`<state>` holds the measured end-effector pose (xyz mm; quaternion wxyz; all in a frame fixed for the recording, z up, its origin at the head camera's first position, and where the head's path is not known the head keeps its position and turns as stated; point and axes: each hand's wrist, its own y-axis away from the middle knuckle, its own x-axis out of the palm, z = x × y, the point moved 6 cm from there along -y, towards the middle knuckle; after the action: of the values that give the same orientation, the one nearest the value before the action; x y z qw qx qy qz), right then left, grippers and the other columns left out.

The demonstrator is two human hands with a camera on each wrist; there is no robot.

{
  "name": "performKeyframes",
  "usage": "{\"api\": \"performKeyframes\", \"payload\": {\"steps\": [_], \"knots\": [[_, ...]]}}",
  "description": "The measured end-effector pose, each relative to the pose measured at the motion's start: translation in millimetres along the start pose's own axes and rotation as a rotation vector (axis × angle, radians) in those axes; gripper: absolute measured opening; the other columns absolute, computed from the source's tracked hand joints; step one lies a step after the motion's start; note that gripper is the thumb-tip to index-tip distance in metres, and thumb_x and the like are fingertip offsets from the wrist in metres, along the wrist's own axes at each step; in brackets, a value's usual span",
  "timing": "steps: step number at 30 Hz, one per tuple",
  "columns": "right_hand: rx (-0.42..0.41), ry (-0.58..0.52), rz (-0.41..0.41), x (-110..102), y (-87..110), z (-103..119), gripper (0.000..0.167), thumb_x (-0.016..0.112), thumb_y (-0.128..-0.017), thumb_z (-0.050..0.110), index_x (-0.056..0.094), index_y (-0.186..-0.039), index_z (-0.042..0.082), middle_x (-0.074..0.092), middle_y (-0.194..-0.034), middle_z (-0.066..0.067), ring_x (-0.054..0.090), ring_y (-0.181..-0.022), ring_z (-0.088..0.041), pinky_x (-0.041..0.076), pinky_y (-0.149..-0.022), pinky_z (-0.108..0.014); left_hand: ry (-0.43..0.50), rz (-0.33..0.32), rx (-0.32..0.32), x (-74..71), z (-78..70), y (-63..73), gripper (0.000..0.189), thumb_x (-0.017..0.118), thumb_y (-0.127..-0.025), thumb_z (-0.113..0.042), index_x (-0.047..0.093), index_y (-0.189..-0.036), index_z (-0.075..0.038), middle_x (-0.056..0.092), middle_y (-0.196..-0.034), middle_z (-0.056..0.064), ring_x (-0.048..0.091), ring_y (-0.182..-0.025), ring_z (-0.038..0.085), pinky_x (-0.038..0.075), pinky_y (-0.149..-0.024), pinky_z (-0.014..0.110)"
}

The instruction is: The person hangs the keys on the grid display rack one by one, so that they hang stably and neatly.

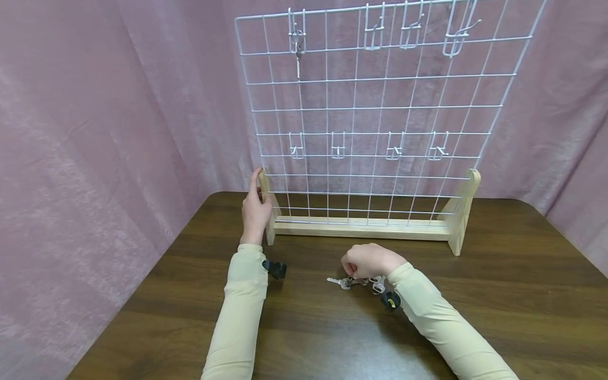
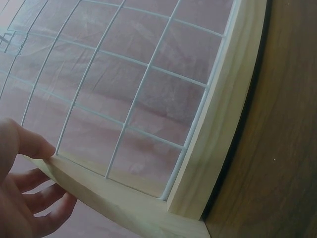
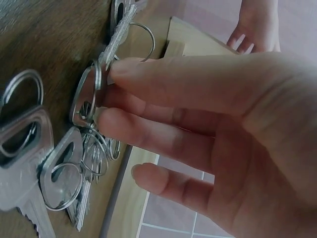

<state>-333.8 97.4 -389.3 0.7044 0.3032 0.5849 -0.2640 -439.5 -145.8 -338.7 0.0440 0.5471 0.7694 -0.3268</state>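
My left hand (image 1: 256,211) holds the left wooden upright (image 2: 94,188) of a stand, thumb on one side and fingers on the other. Set in that stand is a white wire grid (image 1: 353,107). On the table my right hand (image 1: 370,259) is down among several metal keys with split rings. Its thumb and fingertips pinch a key (image 3: 85,96) in the right wrist view; the fingers partly hide it. Beside the fingers lie other keys, one with a large bow (image 3: 29,153) and one with a small ring (image 3: 67,186).
A key (image 1: 298,55) hangs from the upper left hook (image 1: 291,31). Other white hooks line the top, such as one at the right (image 1: 456,39), and a lower row includes a left hook (image 1: 296,150). Pink cloth (image 1: 142,105) hangs behind the brown table (image 1: 190,295).
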Motion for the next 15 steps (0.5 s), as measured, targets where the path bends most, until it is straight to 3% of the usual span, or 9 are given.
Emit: {"api": "performKeyframes", "payload": {"steps": [9,15], "knots": [[-0.009,-0.049,0.038,-1.9,1.1,2.8,0.018,0.071,-0.074,0.004,0.061,-0.070,0.018,0.054,-0.062,0.013,0.049,-0.061,0.001,0.040,-0.059,-0.024,-0.001,-0.001,-0.011,-0.3,-0.1,-1.2,0.071,0.052,-0.092,-0.005,0.029,-0.148,-0.043,0.064,-0.118,0.019,0.065,-0.093,0.036,0.054,-0.072,0.048],[-0.027,-0.026,0.031,-3.3,1.3,3.8,0.018,0.069,-0.075,0.005,0.061,-0.067,0.020,0.054,-0.061,0.014,0.048,-0.060,0.001,0.039,-0.057,-0.023,0.006,0.004,-0.007,0.5,1.7,-2.2,0.073,0.052,-0.091,-0.004,0.029,-0.147,-0.044,0.063,-0.119,0.020,0.065,-0.096,0.037,0.054,-0.075,0.050]]}}
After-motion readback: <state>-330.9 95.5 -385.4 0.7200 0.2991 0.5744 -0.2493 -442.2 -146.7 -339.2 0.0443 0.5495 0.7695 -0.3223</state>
